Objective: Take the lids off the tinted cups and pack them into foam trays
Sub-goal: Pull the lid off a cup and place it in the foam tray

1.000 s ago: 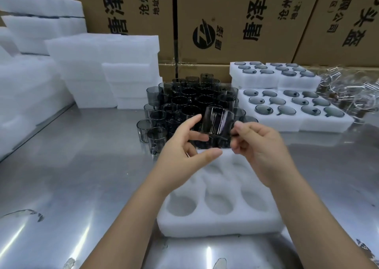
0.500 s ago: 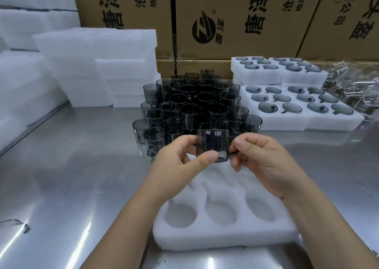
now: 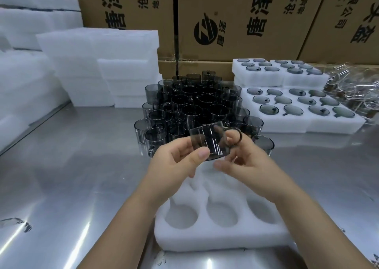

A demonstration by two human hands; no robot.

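Note:
A smoke-tinted glass cup (image 3: 209, 143) with a side handle hangs tilted above the far end of a white foam tray (image 3: 215, 236). My left hand (image 3: 174, 166) pinches its left side between thumb and fingers. My right hand (image 3: 246, 162) holds its handle, with a finger through the loop. The tray's near row shows three hollow round pockets; my hands hide its far pockets. Behind the held cup stands a dense cluster of several more tinted cups (image 3: 196, 108) on the steel table.
To the right lie filled foam trays (image 3: 303, 106) with tinted pieces in their pockets, and a pile of clear glass parts (image 3: 352, 86) beyond them. Stacks of white foam sheets (image 3: 98, 63) fill the left. Cardboard boxes (image 3: 235, 18) wall the back.
The cup has come down and toward me from the cluster and now tilts. My right hand has shifted onto its handle. The view has dipped lower over the tray.

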